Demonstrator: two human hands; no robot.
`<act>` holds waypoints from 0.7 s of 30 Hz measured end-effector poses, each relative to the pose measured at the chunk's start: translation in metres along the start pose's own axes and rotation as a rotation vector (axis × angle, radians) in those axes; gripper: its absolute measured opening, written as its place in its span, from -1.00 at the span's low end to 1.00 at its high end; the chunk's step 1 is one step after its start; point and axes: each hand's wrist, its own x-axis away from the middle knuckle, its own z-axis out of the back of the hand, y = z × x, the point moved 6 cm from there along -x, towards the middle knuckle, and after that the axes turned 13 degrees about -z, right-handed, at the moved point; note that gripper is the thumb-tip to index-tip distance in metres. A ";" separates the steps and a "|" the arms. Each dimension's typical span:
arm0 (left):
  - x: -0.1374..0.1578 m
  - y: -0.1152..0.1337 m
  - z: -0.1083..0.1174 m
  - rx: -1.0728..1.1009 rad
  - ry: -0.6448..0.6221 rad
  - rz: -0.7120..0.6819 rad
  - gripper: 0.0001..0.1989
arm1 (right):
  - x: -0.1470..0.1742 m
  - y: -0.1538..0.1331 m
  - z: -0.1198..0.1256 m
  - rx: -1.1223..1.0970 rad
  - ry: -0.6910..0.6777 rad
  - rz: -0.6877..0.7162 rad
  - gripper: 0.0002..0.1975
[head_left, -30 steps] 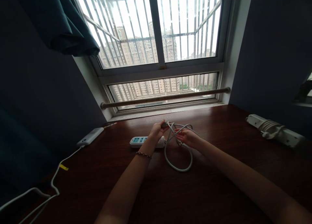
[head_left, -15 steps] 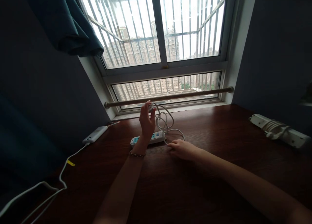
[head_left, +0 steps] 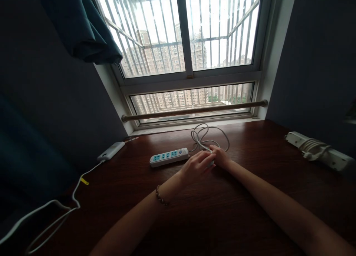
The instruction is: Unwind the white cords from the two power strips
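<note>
A white power strip [head_left: 169,157] with blue sockets lies on the dark wooden surface. Its pale cord [head_left: 199,138] runs from the right end into loose loops. My left hand [head_left: 197,166], with a bracelet at the wrist, is closed around the cord's plug [head_left: 211,163], which is mostly hidden by the fingers. Right beside it, my right hand [head_left: 219,156] pinches the cord near the plug. The two hands meet in front of the loops, just right of the strip.
Another power strip [head_left: 319,149], wrapped in its cord, lies at the right. On the left are a white power strip or adapter [head_left: 111,151] and a white cable [head_left: 74,196] with a yellow tag. A rail [head_left: 194,110] crosses before the window; a blue curtain [head_left: 91,44] hangs left.
My left hand has come down and right from above the strip, bringing the plug to my right hand. My right hand has shifted slightly right and up; the loops now lie farther right.
</note>
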 end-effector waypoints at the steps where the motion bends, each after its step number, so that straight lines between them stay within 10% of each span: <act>1: 0.008 0.001 -0.010 -0.034 -0.086 -0.014 -0.63 | -0.001 0.004 0.005 -0.009 0.010 -0.027 -0.89; 7: 0.046 -0.007 -0.039 -0.106 -0.232 0.066 -0.66 | -0.005 -0.007 0.025 -0.152 -0.046 -0.104 -0.83; 16: 0.050 0.002 -0.049 0.024 -0.184 0.047 -0.56 | 0.010 -0.016 -0.015 -0.175 -0.389 -0.347 -0.75; 21: 0.061 -0.041 -0.029 -0.151 -0.176 0.278 -0.52 | -0.012 0.016 0.025 0.067 -0.266 -0.421 -0.85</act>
